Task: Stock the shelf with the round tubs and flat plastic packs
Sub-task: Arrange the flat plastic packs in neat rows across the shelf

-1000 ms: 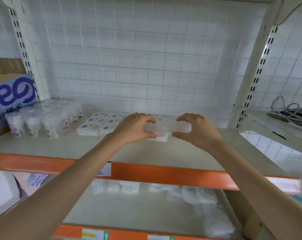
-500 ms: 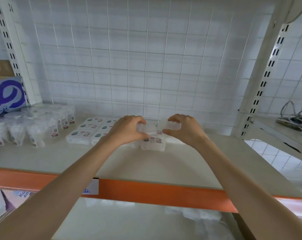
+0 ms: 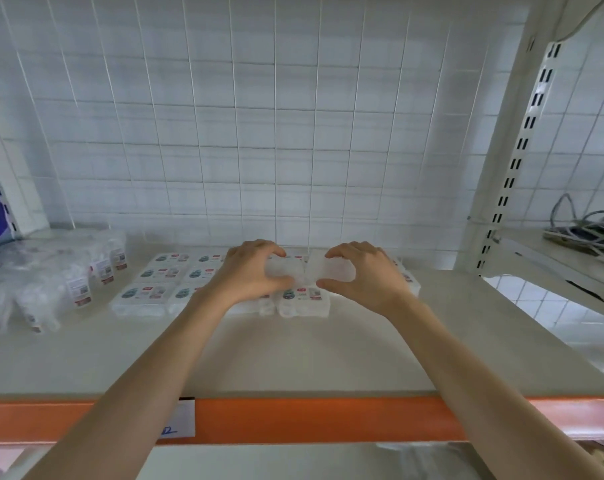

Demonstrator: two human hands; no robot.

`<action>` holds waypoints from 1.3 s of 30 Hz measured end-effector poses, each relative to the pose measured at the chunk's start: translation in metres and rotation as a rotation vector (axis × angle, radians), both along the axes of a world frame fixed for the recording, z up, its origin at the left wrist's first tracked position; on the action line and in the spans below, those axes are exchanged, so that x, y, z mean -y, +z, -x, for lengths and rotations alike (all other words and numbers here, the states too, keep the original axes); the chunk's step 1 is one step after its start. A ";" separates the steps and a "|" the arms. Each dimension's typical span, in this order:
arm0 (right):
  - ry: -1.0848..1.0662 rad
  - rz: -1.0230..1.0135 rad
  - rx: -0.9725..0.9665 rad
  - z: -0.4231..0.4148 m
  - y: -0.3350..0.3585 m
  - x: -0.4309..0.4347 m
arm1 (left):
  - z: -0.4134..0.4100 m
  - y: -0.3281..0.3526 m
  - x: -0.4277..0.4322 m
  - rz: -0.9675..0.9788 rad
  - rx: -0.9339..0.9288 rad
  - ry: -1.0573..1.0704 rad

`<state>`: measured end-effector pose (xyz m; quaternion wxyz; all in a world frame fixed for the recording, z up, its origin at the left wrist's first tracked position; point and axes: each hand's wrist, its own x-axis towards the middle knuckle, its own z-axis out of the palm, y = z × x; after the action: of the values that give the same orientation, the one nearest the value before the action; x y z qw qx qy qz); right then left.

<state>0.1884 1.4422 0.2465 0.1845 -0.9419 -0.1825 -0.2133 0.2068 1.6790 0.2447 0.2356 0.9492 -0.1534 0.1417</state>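
Head view, hands: left hand (image 3: pixel 252 271) and right hand (image 3: pixel 366 275), side by side over the shelf (image 3: pixel 293 358).
Fingers: each set curled round one clear flat pack; left pack (image 3: pixel 286 270) and right pack (image 3: pixel 335 271) meet end to end.
Change: within the last second both have been carried deeper and lower, and are now just above the laid flat packs (image 3: pixel 162 275).
Other stock: round tubs (image 3: pixel 51 282) at the shelf's left.
Meaning: set-down looks imminent.

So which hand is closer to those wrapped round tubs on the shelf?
Left. The left hand grips a clear flat pack mid-shelf, right of the round tubs; the right hand, gripping another, is farther right.
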 end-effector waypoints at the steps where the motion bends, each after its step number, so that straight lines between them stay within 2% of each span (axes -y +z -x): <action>1: 0.003 -0.003 0.010 0.000 0.000 0.000 | 0.002 0.002 0.001 0.026 0.019 -0.011; 4: 0.022 -0.050 0.053 0.001 -0.001 -0.001 | 0.010 0.007 0.009 0.272 0.030 -0.081; 7: 0.088 -0.102 0.205 0.002 -0.003 -0.004 | 0.019 0.010 0.018 0.477 -0.033 -0.108; 10: 0.173 -0.094 0.357 0.003 -0.006 -0.008 | 0.024 0.012 0.021 0.503 -0.062 -0.155; 13: 0.211 -0.057 0.426 0.001 -0.007 -0.010 | 0.022 0.014 0.021 0.506 -0.112 -0.200; 16: 0.201 -0.119 0.341 0.002 -0.005 -0.009 | 0.022 0.015 0.021 0.611 -0.204 -0.238; 20: 0.154 -0.673 0.031 0.010 0.006 -0.010 | 0.024 0.021 0.019 0.837 -0.283 -0.253; 22: 0.150 -0.838 -0.058 0.008 0.010 -0.002 | 0.024 0.020 0.018 0.875 -0.294 -0.255; 27: 0.215 -0.859 -0.213 0.009 0.011 0.008 | 0.026 0.017 0.020 0.819 -0.271 -0.270; 33: 0.239 -0.893 -0.250 0.009 0.011 0.004 | 0.025 0.015 0.019 0.811 -0.224 -0.228; 37: 0.269 -0.936 -0.209 0.010 0.011 0.006 | 0.027 0.013 0.018 0.752 -0.079 -0.038; 39: 0.300 -0.981 -0.204 0.010 0.012 0.007 | 0.026 0.015 0.015 0.809 -0.059 0.039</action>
<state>0.1785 1.4350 0.2587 0.6493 -0.7243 -0.1754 -0.1521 0.1806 1.6642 0.2600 0.5916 0.7863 -0.0606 0.1676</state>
